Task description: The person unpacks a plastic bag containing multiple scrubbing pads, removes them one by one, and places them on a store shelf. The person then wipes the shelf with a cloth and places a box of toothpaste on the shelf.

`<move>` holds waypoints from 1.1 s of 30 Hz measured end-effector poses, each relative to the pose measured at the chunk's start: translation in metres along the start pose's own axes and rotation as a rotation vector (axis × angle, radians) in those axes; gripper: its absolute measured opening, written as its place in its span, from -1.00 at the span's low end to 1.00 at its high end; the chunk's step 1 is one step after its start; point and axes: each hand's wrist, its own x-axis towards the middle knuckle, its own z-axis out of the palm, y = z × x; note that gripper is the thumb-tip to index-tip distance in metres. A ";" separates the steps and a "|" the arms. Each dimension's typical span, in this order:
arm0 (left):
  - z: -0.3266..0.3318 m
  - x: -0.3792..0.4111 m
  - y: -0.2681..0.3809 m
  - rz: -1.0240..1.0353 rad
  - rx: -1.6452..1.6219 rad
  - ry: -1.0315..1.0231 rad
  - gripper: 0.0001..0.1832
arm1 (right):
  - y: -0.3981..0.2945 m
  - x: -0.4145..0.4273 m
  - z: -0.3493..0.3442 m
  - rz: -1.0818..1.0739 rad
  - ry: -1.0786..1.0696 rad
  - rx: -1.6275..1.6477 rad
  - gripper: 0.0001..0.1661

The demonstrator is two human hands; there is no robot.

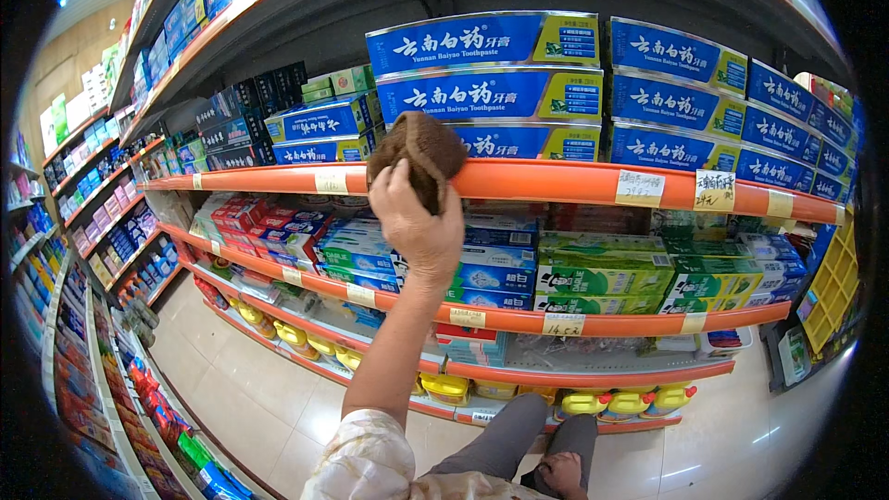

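My left hand (420, 222) grips a bunched brown cloth (424, 149) against the orange front edge (542, 179) of a store shelf. Behind the cloth stand stacked blue toothpaste boxes (455, 94), partly covered by it. More toothpaste boxes (674, 97) fill the shelf to the right. Handwritten price tags (640, 187) are stuck along the edge. Low at the bottom of the view, my right hand (561, 472) is by my knee with its fingers curled. Whether it holds anything is hidden.
Green toothpaste boxes (601, 271) line the shelf below. Yellow jugs (444, 389) stand on the lowest shelf, close to my legs (493, 434). A yellow plastic grid (830, 288) leans at the right. Across the tiled floor (264, 389), stocked shelving (104, 361) runs along the left.
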 end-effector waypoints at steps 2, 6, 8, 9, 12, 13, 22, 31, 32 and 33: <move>0.009 0.001 0.025 0.042 -0.016 -0.005 -0.47 | 0.001 -0.001 -0.001 0.010 -0.060 -0.004 -0.81; 0.021 -0.001 0.077 0.153 -0.196 -0.174 -0.45 | 0.003 -0.001 0.002 -0.006 -0.046 0.062 -0.78; 0.027 -0.003 0.093 0.206 -0.274 -0.205 -0.41 | -0.006 0.000 -0.004 0.032 -0.123 -0.051 -0.78; 0.027 0.000 0.095 0.234 -0.308 -0.203 -0.41 | -0.012 0.004 -0.008 0.040 -0.162 -0.100 -0.78; 0.029 0.001 0.084 0.329 -0.325 -0.214 -0.43 | -0.022 0.012 -0.025 0.120 -0.267 -0.017 -0.79; 0.028 -0.001 0.076 0.353 -0.345 -0.232 -0.43 | -0.023 0.010 -0.029 0.120 -0.244 -0.001 -0.79; -0.032 -0.040 -0.016 0.021 -0.214 -0.080 -0.42 | -0.024 0.006 -0.029 0.104 -0.148 0.027 -0.79; -0.069 -0.127 0.008 -0.873 -0.484 -0.110 -0.38 | -0.021 0.006 -0.025 0.128 -0.149 0.068 -0.79; -0.061 -0.134 0.007 -0.869 -0.470 -0.130 -0.39 | -0.020 0.004 -0.024 0.123 -0.142 0.069 -0.79; -0.053 -0.143 0.006 -0.863 -0.454 -0.149 -0.40 | -0.021 0.004 -0.026 0.126 -0.148 0.077 -0.80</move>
